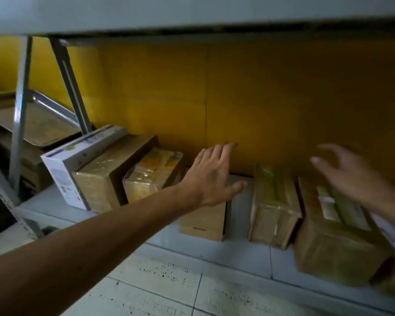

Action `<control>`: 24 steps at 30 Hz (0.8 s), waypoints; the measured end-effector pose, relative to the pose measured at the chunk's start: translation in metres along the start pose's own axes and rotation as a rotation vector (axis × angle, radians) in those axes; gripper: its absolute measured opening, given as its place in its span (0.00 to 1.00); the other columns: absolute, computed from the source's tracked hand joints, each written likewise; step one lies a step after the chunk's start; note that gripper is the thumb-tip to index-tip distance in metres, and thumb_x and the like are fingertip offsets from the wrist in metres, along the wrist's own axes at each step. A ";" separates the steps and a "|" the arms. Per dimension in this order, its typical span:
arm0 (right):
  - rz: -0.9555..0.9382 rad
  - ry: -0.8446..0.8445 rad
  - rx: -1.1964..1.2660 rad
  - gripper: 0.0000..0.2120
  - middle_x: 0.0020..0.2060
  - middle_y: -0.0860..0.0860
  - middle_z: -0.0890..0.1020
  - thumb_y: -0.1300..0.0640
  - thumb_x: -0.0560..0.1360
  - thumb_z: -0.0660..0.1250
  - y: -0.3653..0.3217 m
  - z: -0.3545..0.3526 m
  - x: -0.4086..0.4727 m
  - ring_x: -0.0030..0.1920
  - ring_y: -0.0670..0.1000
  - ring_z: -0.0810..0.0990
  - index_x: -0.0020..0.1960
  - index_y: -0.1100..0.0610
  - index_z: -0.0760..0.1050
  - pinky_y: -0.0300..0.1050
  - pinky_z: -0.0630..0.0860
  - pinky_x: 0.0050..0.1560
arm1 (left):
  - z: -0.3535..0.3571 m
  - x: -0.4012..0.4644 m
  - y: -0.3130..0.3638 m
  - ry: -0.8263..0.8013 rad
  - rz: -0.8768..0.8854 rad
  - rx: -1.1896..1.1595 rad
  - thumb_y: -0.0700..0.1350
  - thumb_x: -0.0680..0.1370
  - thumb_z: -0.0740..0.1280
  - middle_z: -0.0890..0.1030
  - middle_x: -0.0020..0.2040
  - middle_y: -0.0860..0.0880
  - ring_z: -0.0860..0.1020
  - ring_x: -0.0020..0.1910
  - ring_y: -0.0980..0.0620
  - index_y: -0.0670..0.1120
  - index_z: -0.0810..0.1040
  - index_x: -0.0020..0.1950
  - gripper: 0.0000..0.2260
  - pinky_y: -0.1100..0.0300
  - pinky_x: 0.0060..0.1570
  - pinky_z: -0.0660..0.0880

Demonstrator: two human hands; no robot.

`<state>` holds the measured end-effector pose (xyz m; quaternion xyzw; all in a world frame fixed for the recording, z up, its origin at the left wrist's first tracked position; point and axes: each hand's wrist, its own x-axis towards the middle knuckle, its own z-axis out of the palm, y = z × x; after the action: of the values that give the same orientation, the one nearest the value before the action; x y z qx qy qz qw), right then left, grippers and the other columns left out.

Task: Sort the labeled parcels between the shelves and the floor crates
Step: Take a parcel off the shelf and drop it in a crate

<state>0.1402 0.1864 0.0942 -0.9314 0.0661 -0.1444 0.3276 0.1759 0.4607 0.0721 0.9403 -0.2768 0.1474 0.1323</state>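
On the low white shelf (235, 252) against the yellow wall (260, 99) sits a row of parcels. The left hand (211, 176) reaches in with straight, spread fingers holding nothing — it hovers over a small plain cardboard box (203, 221). To its left stand a white labelled box (66, 169), a taped brown box (100, 179) and a yellow-printed wrapped parcel (151, 174). The right hand (351, 176), blurred, is spread and empty above a large taped labelled box (333, 236), with a narrower wrapped parcel (274, 206) between.
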 end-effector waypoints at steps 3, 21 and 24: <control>-0.148 -0.049 0.055 0.23 0.69 0.54 0.72 0.46 0.81 0.58 -0.121 0.020 -0.007 0.68 0.56 0.71 0.74 0.53 0.64 0.48 0.67 0.64 | -0.066 0.008 0.005 0.038 -0.104 -0.229 0.61 0.75 0.65 0.63 0.73 0.46 0.62 0.72 0.45 0.48 0.53 0.77 0.37 0.46 0.70 0.64; -0.404 -0.314 0.084 0.23 0.69 0.39 0.67 0.44 0.81 0.56 -0.523 -0.181 -0.091 0.68 0.40 0.66 0.74 0.44 0.59 0.40 0.66 0.69 | -0.521 -0.079 -0.001 0.001 -0.287 -0.307 0.60 0.74 0.66 0.65 0.72 0.52 0.66 0.69 0.54 0.50 0.60 0.75 0.33 0.62 0.67 0.65; -0.413 -0.341 0.108 0.25 0.72 0.39 0.64 0.42 0.81 0.55 -0.609 -0.207 -0.112 0.71 0.41 0.63 0.75 0.43 0.55 0.40 0.64 0.70 | -0.606 -0.107 -0.018 -0.050 -0.433 -0.373 0.59 0.75 0.68 0.64 0.74 0.51 0.66 0.69 0.55 0.52 0.57 0.76 0.34 0.59 0.69 0.67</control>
<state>-0.0133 0.5611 0.6060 -0.9172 -0.1894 -0.0524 0.3467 -0.0239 0.7268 0.5899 0.9402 -0.0951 0.0391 0.3247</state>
